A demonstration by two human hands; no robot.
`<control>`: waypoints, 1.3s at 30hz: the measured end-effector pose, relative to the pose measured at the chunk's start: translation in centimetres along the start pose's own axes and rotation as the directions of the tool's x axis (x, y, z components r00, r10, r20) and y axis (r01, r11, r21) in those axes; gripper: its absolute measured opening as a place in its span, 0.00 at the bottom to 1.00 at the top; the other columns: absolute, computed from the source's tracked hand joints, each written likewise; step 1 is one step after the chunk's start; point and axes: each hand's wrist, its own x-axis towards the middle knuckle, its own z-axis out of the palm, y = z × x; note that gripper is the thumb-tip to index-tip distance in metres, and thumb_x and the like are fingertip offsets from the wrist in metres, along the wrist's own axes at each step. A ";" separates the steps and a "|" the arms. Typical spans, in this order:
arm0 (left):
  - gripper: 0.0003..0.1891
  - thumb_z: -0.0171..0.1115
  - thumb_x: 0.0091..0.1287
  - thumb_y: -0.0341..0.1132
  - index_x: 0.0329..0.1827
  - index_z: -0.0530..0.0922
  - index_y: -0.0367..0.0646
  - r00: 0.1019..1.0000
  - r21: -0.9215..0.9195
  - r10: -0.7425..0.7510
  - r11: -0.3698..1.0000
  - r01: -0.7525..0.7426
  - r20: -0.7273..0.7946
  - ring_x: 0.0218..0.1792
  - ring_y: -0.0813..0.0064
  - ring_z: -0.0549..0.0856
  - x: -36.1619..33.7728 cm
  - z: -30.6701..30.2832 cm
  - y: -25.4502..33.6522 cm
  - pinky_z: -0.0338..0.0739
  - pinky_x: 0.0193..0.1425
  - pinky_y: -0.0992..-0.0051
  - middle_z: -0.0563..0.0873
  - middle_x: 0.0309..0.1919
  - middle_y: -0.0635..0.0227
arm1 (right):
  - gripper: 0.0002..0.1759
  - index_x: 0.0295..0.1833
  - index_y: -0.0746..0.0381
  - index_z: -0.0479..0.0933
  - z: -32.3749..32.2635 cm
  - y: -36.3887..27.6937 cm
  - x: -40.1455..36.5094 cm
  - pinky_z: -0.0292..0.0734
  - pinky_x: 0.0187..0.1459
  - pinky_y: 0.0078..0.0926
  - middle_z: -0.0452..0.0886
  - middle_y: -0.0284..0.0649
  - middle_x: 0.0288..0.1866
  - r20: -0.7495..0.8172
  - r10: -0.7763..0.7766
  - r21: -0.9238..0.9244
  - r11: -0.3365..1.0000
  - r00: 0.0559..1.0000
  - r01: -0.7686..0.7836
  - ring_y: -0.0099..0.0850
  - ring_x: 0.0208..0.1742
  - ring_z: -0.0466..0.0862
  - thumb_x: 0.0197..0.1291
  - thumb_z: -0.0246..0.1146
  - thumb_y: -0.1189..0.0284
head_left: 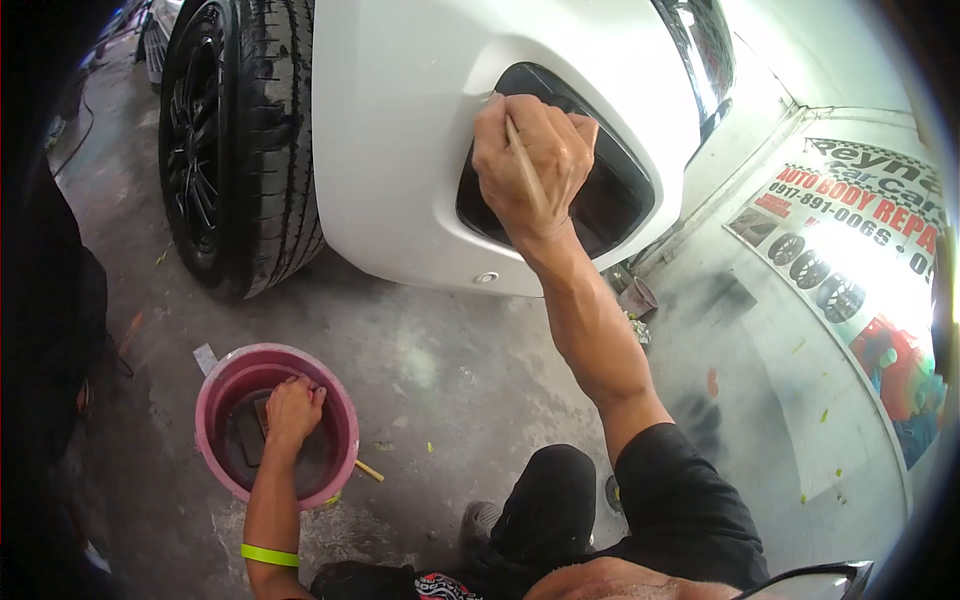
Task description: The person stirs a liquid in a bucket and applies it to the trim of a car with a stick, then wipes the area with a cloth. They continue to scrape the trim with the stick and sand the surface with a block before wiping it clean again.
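My right hand (535, 165) is closed round a thin pale stick (522, 165) that runs back over the hand towards the wrist. It is at the dark recess (610, 205) in the corner of a white car bumper (400, 150); the stick's far end is hidden. Lower left, my left hand (294, 408) reaches inside a pink bucket (347, 430), its fingers curled down. Beside those fingers lies a brownish flat piece, and a dark rectangular object rests on the bucket's bottom. Whatever the left fingertips hold is hidden.
A black wheel (270, 150) stands left of the bumper. Near the bucket, a yellow stick (369, 470) lies on the grey floor (410, 370). On the right are a wall banner (850, 240) and a small pot (638, 297). My knee (555, 490) is below.
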 end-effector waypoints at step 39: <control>0.12 0.69 0.65 0.40 0.41 0.87 0.40 0.999 -0.037 -0.033 0.999 0.034 0.009 0.45 0.48 0.87 -0.2 -0.3 0.0 0.82 0.49 0.52 0.88 0.42 0.52 | 0.17 0.22 0.63 0.79 -3.9 -1.3 4.0 0.75 0.30 0.37 0.77 0.43 0.15 0.487 0.411 0.032 0.873 0.770 -0.486 0.41 0.17 0.76 0.59 0.63 0.65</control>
